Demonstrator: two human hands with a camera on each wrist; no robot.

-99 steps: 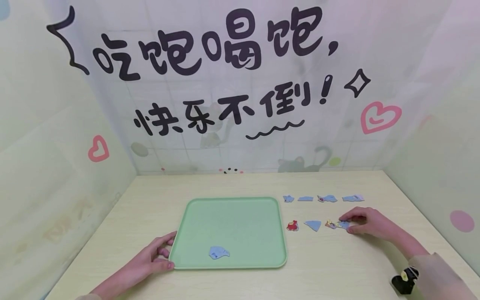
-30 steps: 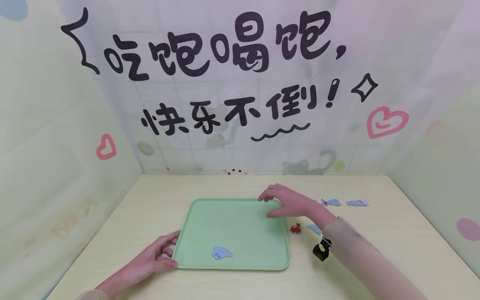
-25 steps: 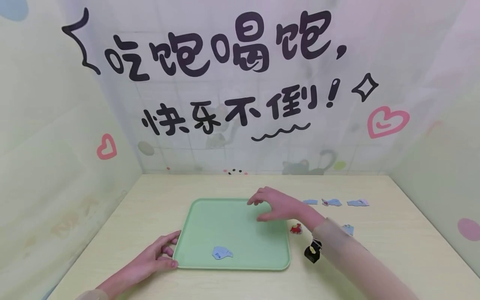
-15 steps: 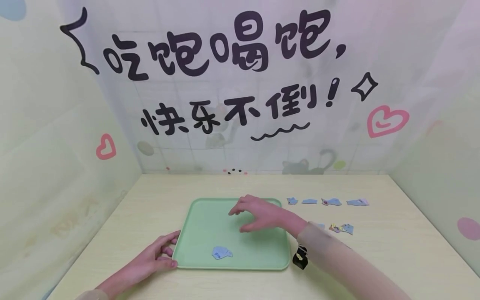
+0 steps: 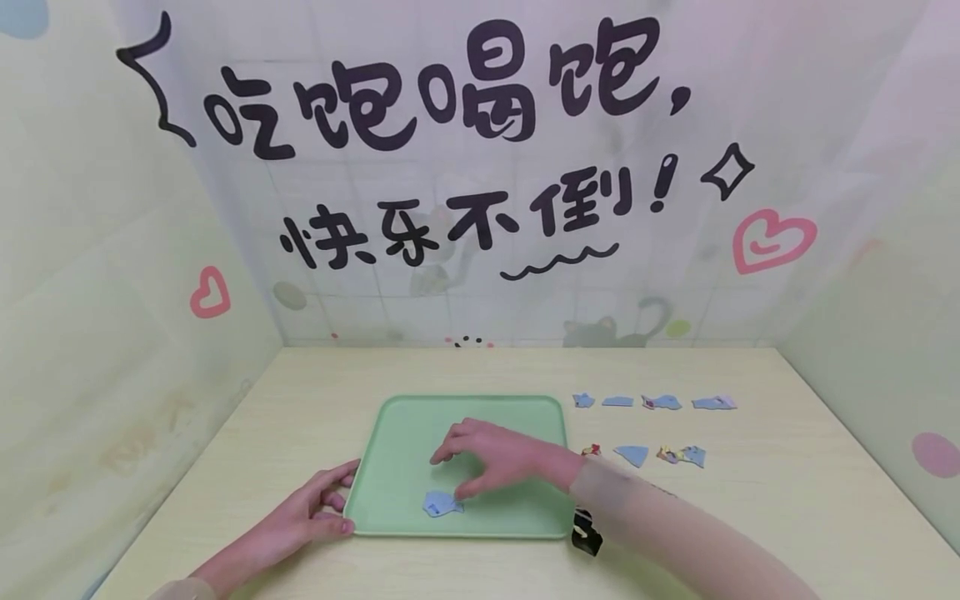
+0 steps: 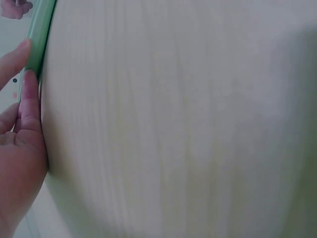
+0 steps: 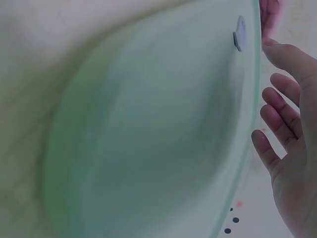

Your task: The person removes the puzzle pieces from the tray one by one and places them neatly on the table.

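Observation:
A flat, irregular pale blue printed piece, like a jigsaw piece, lies near the front of the light green tray. Over the tray hovers my right hand, fingers spread and slightly bent, with nothing seen between them. Its thumb is close to the blue piece's right end; whether they touch, I cannot tell. In the right wrist view the same piece shows ahead of the thumb. My left hand rests against the tray's left side, its thumb at the front left corner. In the left wrist view its fingertips touch the green rim.
Right of the tray lie two rows of similar pieces. The back row holds several blue ones, such as a narrow strip. In front are a partly covered red piece, a blue triangle and a yellow-and-blue pair. A printed backdrop closes the rear.
From the front row's right end, my right hand has crossed left over the tray, then come down toward the blue piece. The left hand and the pieces have stayed put.

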